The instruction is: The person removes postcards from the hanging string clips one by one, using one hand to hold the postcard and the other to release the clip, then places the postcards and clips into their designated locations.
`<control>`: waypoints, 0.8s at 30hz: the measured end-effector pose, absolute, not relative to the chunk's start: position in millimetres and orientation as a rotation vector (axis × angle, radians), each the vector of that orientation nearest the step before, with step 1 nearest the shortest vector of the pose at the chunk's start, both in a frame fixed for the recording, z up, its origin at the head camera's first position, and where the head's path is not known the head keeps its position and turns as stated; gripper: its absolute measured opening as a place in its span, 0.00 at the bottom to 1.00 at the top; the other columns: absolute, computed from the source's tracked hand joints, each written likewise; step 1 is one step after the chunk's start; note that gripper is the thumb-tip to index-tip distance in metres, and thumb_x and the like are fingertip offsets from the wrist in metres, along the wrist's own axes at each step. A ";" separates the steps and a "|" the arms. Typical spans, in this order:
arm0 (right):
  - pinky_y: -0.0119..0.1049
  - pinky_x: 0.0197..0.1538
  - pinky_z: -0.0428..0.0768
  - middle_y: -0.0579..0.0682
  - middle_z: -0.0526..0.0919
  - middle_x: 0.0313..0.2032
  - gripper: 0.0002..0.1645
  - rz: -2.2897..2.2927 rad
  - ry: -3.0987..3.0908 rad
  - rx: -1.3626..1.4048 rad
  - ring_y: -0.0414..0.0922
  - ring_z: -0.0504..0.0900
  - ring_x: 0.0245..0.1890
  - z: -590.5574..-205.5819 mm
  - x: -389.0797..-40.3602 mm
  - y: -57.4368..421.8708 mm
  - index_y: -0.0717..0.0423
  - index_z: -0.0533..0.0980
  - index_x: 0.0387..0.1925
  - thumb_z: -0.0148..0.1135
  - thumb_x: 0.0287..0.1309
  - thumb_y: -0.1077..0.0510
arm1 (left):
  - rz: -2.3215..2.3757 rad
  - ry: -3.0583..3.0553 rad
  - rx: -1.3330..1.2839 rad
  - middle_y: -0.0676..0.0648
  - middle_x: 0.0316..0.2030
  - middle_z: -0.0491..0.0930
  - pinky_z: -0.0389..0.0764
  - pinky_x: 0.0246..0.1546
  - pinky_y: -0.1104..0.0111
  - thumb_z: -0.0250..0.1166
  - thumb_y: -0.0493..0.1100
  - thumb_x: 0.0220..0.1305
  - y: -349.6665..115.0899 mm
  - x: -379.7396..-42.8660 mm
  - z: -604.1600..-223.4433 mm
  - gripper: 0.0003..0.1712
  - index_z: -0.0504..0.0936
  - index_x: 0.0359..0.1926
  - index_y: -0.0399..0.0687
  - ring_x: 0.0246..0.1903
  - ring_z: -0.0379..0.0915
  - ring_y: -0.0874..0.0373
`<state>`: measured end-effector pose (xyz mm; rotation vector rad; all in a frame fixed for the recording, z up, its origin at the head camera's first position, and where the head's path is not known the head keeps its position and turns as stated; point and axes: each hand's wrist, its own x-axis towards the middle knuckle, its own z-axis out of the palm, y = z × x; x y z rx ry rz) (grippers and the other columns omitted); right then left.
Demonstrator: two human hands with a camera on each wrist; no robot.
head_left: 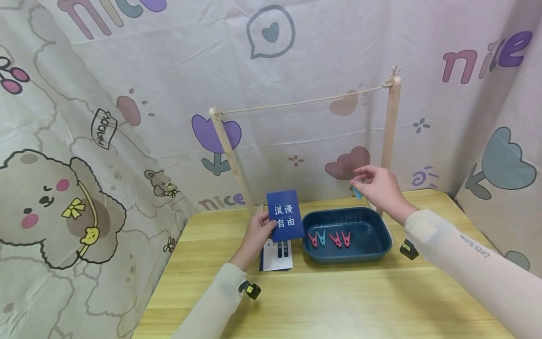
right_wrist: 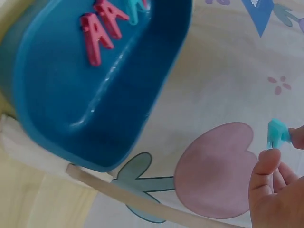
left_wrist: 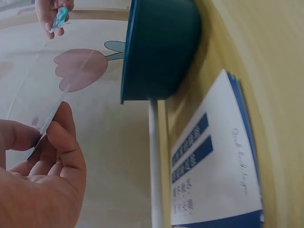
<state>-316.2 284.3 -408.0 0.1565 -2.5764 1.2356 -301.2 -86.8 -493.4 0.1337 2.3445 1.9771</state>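
Note:
My left hand (head_left: 258, 234) pinches a dark blue card (head_left: 285, 207) with white characters by its left edge, holding it upright above the table. In the left wrist view the card shows nearly edge-on between thumb and fingers. My right hand (head_left: 377, 188) is raised above the right end of the blue basin and pinches a light blue clothespin (right_wrist: 275, 133) between thumb and fingertips. Several pink clothespins (right_wrist: 95, 40) and a light blue one lie in the basin (head_left: 368, 242). A stack of printed cards (left_wrist: 213, 161) lies on the table below my left hand.
Behind the basin stands a wooden frame; its left post (head_left: 233, 160) and right post (head_left: 390, 125) carry a thin rope (head_left: 296, 102) tied across the top. A patterned cloth (head_left: 178, 70) hangs behind and beside the wooden table (head_left: 330, 301).

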 end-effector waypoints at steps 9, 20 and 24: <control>0.31 0.39 0.83 0.59 0.88 0.45 0.24 1.215 -2.626 0.189 0.54 0.89 0.44 -430.5 -314.1 285.7 0.63 0.82 0.61 0.73 0.69 0.56 | 1.960 2.346 0.068 0.34 0.56 0.89 0.92 0.43 0.66 0.57 0.35 0.81 -96.7 -297.3 -505.4 0.22 0.78 0.70 0.34 0.44 0.90 0.54; 0.40 0.41 0.83 0.61 0.84 0.45 0.25 1.146 -2.711 0.210 0.52 0.85 0.39 -454.5 -310.6 283.4 0.64 0.81 0.62 0.72 0.68 0.57 | 1.955 2.336 0.021 0.33 0.56 0.88 0.93 0.47 0.61 0.56 0.34 0.81 -106.8 -293.2 -515.3 0.22 0.76 0.71 0.32 0.45 0.90 0.53; 0.40 0.36 0.82 0.60 0.84 0.43 0.29 1.132 -2.768 0.202 0.49 0.82 0.33 -463.3 -309.5 282.5 0.66 0.78 0.65 0.72 0.68 0.57 | 1.949 2.334 0.014 0.32 0.55 0.88 0.93 0.47 0.60 0.56 0.32 0.80 -110.4 -294.0 -520.5 0.23 0.75 0.71 0.30 0.43 0.90 0.54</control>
